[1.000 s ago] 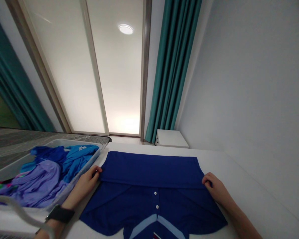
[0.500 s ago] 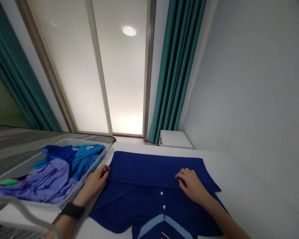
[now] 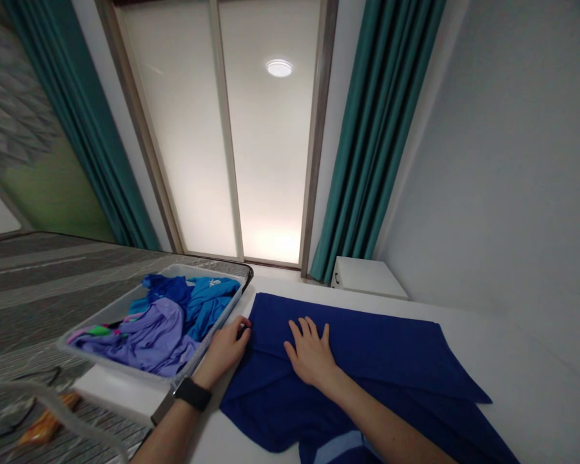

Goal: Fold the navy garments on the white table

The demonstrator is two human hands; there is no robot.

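Observation:
A navy blue polo shirt lies spread on the white table, its hem edge folded over in a wide band at the far side. A light-blue stripe shows near the bottom of the view; my right forearm covers part of the front. At the shirt's left edge, my left hand, with a black watch on the wrist, has its fingers curled with the thumb against the fabric's edge. My right hand lies on the folded band with its fingers spread, palm down.
Left of the shirt stands a clear plastic bin holding purple and blue clothes. A pale curved tube crosses the lower left, near an orange item. Behind the table are a white cabinet and a teal curtain.
My right hand has slid left across the folded band toward my left hand, and its fingers have spread. The view has turned left, and my right forearm now covers the buttons.

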